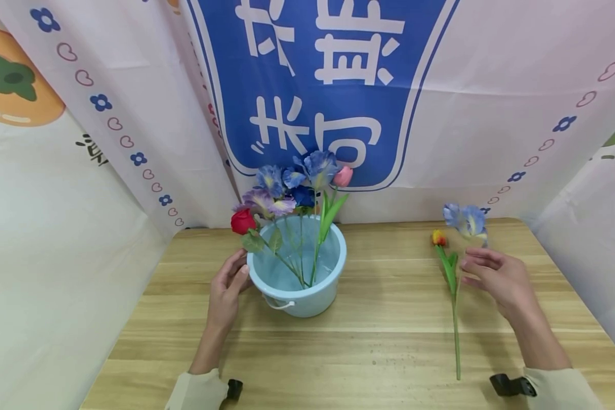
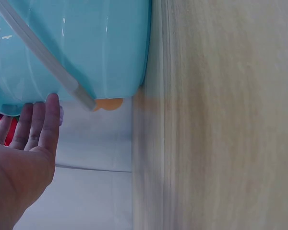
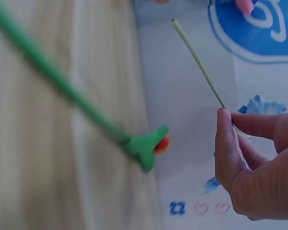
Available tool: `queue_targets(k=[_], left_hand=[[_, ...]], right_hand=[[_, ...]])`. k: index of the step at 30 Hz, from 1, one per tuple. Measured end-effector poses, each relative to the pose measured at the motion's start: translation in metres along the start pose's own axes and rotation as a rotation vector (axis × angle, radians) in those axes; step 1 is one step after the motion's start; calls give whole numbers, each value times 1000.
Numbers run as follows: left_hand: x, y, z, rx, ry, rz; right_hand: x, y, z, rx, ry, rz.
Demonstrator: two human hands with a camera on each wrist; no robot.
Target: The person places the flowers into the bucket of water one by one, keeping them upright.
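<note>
My left hand (image 1: 226,293) rests its fingers against the left side of a light blue bucket (image 1: 315,302), near the rim; in the left wrist view those fingers (image 2: 49,124) look straight. In the bucket stand a red rose (image 1: 243,221), a pink tulip (image 1: 343,177), a purple iris (image 1: 266,202), a dark blue rose (image 1: 303,196) and blue irises (image 1: 270,180). At the right, my right hand (image 1: 502,279) pinches the thin stem (image 3: 199,62) of a blue iris (image 1: 466,221) between thumb and fingers. Left of it lies a yellow-and-red tulip (image 1: 439,238) with green leaves.
The wooden table (image 1: 379,353) carries the bucket left of centre. A white printed cloth (image 1: 482,125) with a blue sign hangs along the table's back edge, and pale cloth hangs at both sides. The bucket's white handle (image 2: 43,55) hangs down on the near side.
</note>
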State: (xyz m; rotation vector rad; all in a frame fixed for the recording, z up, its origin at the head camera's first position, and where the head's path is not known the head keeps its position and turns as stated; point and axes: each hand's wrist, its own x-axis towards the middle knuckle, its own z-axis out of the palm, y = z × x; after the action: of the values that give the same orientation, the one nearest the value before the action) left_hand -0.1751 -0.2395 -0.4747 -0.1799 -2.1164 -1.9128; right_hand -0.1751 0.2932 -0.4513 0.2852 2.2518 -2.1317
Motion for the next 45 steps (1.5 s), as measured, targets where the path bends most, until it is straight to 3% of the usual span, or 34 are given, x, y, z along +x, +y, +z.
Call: queue_targets(k=[8, 16, 26, 35, 45], left_hand=[[1, 0, 0, -14, -5, 7], [1, 0, 1, -21, -4, -3], [1, 1, 0, -10, -4, -11], [0, 0, 0, 3, 0, -26], [-1, 0, 1, 4, 0, -28]], right_hand=[[-1, -34, 35, -120, -14, -84], [-5, -71, 70, -78, -39, -201], [-10, -112, 118, -18, -82, -278], [-9, -131, 155, 1, -124, -368], [-10, -141, 190, 70, -203, -392]])
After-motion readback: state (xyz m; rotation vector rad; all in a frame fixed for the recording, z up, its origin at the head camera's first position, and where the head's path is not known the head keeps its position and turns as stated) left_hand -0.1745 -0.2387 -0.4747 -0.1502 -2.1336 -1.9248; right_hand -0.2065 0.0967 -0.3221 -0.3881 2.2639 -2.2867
